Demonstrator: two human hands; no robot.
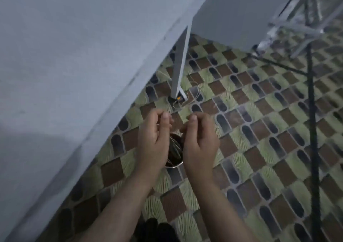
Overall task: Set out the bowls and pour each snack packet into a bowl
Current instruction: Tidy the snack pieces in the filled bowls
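Note:
My left hand (156, 139) and my right hand (199, 139) are held close together above the patterned floor, fingers curled and thumbs pressed to the fingertips. Between them they pinch the top of a thin, near see-through snack packet (173, 148), which hangs down blurred. Directly under it a small steel bowl (174, 164) with dark contents shows between the two hands; most of its rim is hidden by them.
A grey-blue table top (74, 65) fills the left, with its slanted leg (179, 65) ending at a small white and orange device (179, 98) with thin cords. A dark metal stand (310, 111) rises on the right. Tiled floor (259, 149) spreads around.

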